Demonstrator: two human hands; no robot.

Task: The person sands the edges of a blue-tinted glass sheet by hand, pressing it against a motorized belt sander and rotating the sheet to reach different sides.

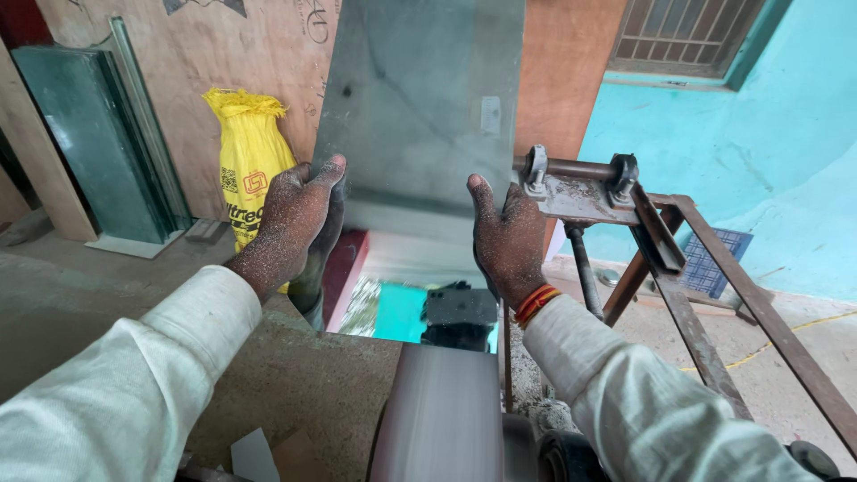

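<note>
Head view: both hands (402,232) grip a glass pane (420,107).

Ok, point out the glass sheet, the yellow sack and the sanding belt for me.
glass sheet (420,89), head view, middle of the pane above the hands.
yellow sack (250,152), head view, upper front of the sack.
sanding belt (442,411), head view, middle of the blurred belt face.
</note>
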